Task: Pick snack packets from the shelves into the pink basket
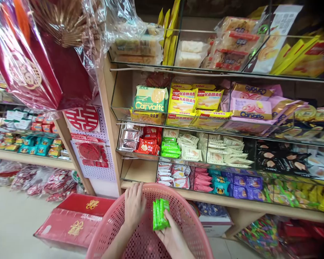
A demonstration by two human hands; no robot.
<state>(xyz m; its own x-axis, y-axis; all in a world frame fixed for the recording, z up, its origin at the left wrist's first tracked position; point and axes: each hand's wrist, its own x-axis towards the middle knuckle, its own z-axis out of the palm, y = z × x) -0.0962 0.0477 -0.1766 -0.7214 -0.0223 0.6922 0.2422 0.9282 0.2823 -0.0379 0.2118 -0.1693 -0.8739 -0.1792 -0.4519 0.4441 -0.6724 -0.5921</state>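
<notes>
A large pink plastic basket (197,230) with perforated walls stands at the bottom centre, in front of the shelves. Over its left part is my left hand (134,204), back of the hand up, its fingers close together and reaching toward the far rim; what they hold, if anything, is hidden. My right hand (170,230) holds several small green packets (160,213), fanned side by side, above the inside of the basket. More green packets (170,147) lie in a shelf compartment above, between red packets and cream ones.
Shelves (218,198) of packaged snacks fill the right and centre. Red boxes (70,225) rest on the floor at left. A red bag (43,61) in clear plastic hangs at upper left. A white carton (216,226) sits under the shelf.
</notes>
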